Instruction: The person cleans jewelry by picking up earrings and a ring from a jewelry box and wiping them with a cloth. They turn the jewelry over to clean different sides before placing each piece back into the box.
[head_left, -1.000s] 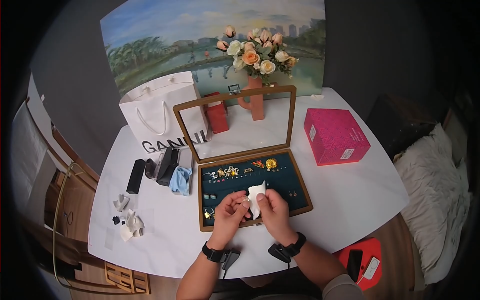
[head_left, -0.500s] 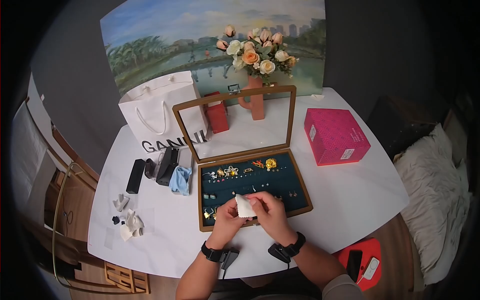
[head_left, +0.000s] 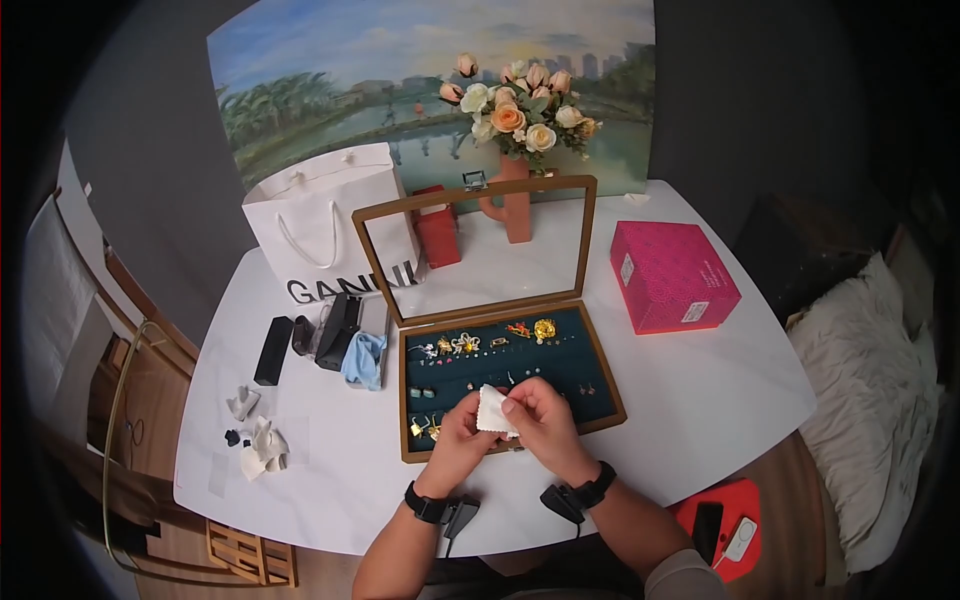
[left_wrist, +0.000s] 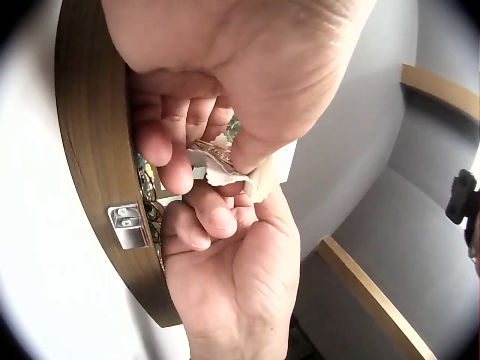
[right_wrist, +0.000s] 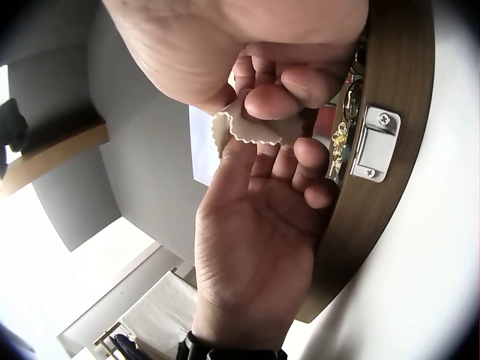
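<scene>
Over the front of an open wooden jewelry case, both hands meet at a small white polishing cloth with a zigzag edge. My right hand pinches the cloth between thumb and fingers. My left hand grips a small gold-coloured piece of jewelry, partly wrapped by the cloth in the left wrist view. Fingers hide most of this piece; I cannot tell its exact kind. Gold brooches, earrings and small studs lie on the case's dark green lining.
The case's glass lid stands raised. Left of it are a black case, a light blue cloth and crumpled wrappings. Behind stand a white paper bag, a red box and a flower vase; a pink box sits right.
The cloth was upright in the right hand, then came over to the left hand's fingers and folded around the small piece. Both hands have closed together; the head view has shifted slightly.
</scene>
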